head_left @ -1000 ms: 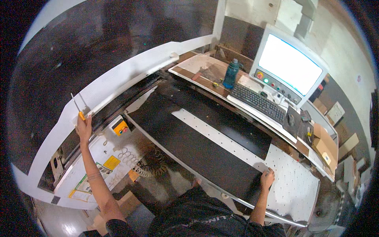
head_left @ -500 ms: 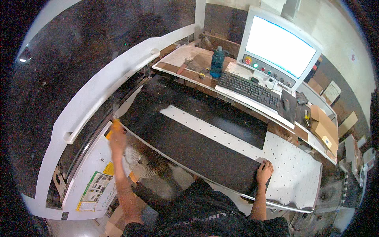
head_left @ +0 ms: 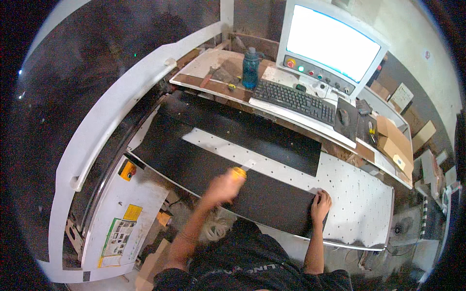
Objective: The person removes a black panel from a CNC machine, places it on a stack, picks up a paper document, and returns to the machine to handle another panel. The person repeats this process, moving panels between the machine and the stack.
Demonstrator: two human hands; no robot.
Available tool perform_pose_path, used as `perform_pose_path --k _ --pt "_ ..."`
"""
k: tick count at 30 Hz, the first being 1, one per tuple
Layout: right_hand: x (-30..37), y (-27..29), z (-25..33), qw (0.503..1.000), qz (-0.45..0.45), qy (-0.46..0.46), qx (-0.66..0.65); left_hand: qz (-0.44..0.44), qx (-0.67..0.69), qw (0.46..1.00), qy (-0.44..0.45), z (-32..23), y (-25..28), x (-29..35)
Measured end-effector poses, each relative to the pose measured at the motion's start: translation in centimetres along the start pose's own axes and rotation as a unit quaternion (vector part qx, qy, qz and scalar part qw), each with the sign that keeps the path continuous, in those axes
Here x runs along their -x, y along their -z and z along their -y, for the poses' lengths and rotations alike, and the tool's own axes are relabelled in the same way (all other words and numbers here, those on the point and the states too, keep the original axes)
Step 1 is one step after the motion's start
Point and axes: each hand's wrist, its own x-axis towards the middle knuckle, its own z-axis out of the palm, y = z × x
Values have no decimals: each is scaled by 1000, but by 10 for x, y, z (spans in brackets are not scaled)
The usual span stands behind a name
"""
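Note:
My left hand (head_left: 224,188) is closed round the yellow handle of a tool (head_left: 238,173). Its pale, flat-looking tip is blurred by motion, so the exact kind is unclear. The hand is over the long black panel (head_left: 262,191) that lies along the front of the white perforated table (head_left: 359,203). At the panel's right end, my right hand (head_left: 320,207) bends its fingers over the edge and holds it. Behind, a second black panel (head_left: 272,140) lies across a strip of bare white table.
A shelf beyond the table holds a blue bottle (head_left: 250,69), a keyboard (head_left: 294,101), a monitor (head_left: 333,41) and a cardboard box (head_left: 394,145). To the left stand a white machine frame (head_left: 104,128) and a cabinet panel with a yellow-backed button (head_left: 128,171).
My left hand has swung right with the yellow-handled tool, from the panel's left end to its middle. My right hand stays on the right edge. The whole view has shifted slightly.

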Motion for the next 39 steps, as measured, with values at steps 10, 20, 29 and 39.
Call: perform_pose_path --k 10,20,29,39 --pt "-4 7 7 1000 -13 -20 4 -126 -150 980 40 95 160 65" --pt "-3 13 14 999 1 -28 15 -164 -241 927 236 184 118 149" --pt "-9 6 14 1000 -11 -11 9 100 79 990 -60 32 36 12" --pt "-4 11 17 999 -16 -27 -5 49 -82 992 -78 -40 -64 -81"
